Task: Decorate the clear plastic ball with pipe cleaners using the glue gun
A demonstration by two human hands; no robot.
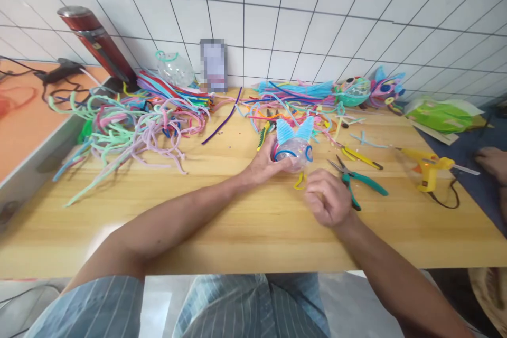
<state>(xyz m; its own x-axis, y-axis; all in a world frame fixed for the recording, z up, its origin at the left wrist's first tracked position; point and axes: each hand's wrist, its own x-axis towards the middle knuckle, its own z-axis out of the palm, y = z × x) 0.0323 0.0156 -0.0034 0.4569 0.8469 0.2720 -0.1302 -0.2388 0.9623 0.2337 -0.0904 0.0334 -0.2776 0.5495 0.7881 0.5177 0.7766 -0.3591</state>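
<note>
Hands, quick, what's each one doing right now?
Left hand: closed around the clear ball with blue ears.
Right hand: curled closed; can't tell if anything's inside.

Held ornament (pixel 298 147) left of glue gun (pixel 430 171); phone (pixel 214 66) behind, against wall (pixel 261 31)

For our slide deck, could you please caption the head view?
Left hand holding a clear craft piece with blue ear-shaped pieces; curled right hand near teal-handled pliers.
</note>
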